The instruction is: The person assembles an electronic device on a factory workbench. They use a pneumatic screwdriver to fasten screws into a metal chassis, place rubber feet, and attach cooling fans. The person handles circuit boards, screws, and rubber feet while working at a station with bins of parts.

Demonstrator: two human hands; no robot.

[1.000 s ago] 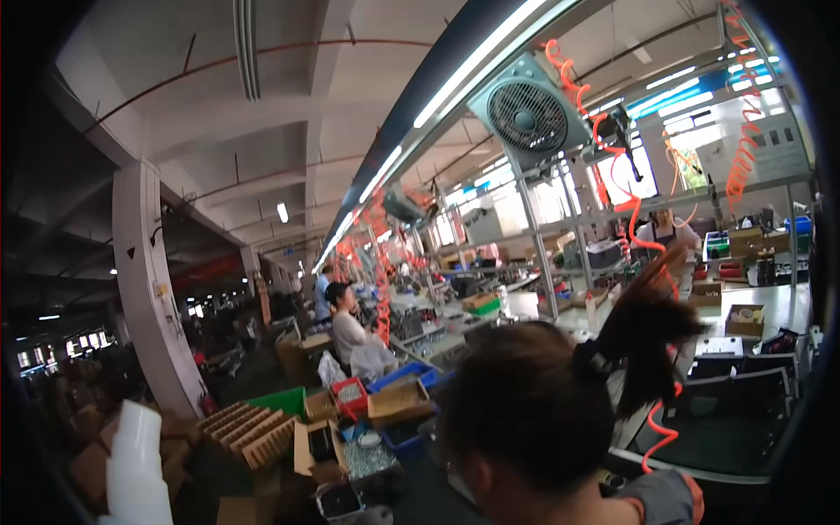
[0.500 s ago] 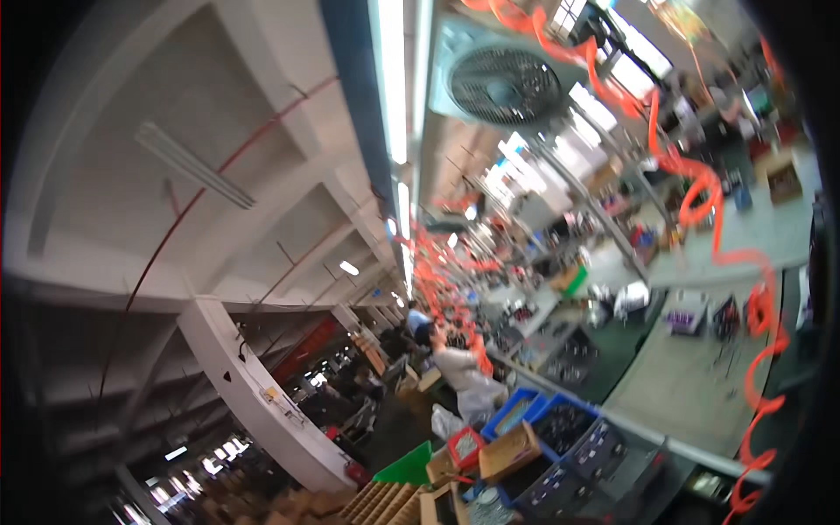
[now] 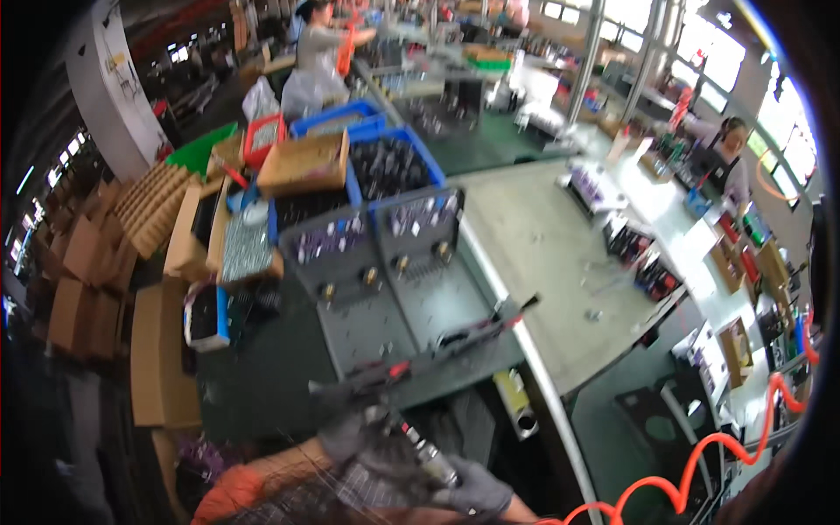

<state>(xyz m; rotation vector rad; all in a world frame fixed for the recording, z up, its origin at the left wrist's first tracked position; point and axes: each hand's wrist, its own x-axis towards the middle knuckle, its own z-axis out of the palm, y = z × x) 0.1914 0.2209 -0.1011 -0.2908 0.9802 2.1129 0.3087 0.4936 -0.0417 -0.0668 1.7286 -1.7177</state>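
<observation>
Right hand (image 3: 479, 490) wraps a silver tool (image 3: 430, 457) on the near side of the dark worktop (image 3: 254, 389); left hand (image 3: 348, 435) is by its far end, grip unclear. With the view tipped down, both hands now show, bringing the work into sight.

from the right fingers (image 3: 464, 492), a tool (image 3: 426, 453) is slanting forward-left; ahead, casings (image 3: 354, 334) are resting on the bench (image 3: 249, 385), bins (image 3: 432, 166) standing behind; cartons (image 3: 153, 359) are sitting left
</observation>
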